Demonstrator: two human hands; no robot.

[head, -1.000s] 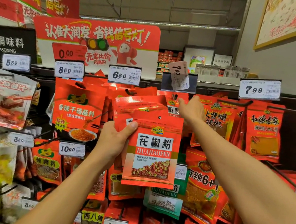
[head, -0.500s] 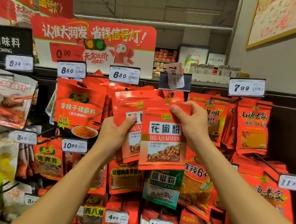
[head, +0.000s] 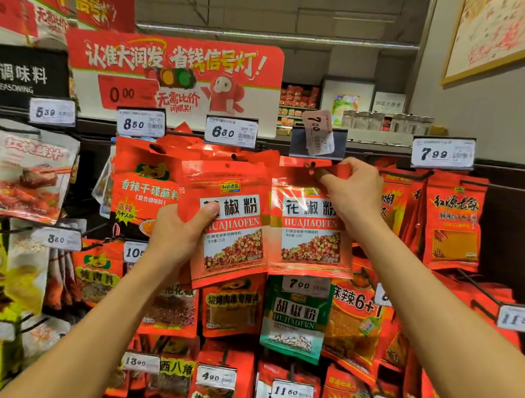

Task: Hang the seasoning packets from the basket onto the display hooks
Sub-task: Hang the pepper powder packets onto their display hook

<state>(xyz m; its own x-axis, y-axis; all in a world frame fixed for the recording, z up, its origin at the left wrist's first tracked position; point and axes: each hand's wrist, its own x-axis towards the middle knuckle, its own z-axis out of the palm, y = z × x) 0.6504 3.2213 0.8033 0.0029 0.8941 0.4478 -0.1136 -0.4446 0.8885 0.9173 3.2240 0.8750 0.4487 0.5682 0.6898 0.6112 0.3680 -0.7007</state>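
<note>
My left hand [head: 182,236] grips a small stack of red HUAJIAOFEN seasoning packets [head: 233,221] by its left edge, thumb on the front label. My right hand [head: 352,192] pinches the top of one separate red HUAJIAOFEN packet [head: 311,233] and holds its hang hole against the tip of a display hook [head: 310,165] under the tilted 7.00 price tag [head: 318,132]. Whether the hook passes through the hole I cannot tell. The basket is out of view.
Hooks full of red, green and yellow seasoning packets fill the wall around my hands. A green HUJIAOFEN packet [head: 295,319] hangs just below. Price tags 8.50 [head: 139,123], 6.80 [head: 231,132] and 7.99 [head: 442,153] line the top rail under a red promotional sign [head: 174,69].
My right hand came back from the hook, took the front packet off the stack in my left hand and raised it to the hook under the 7.00 tag.
</note>
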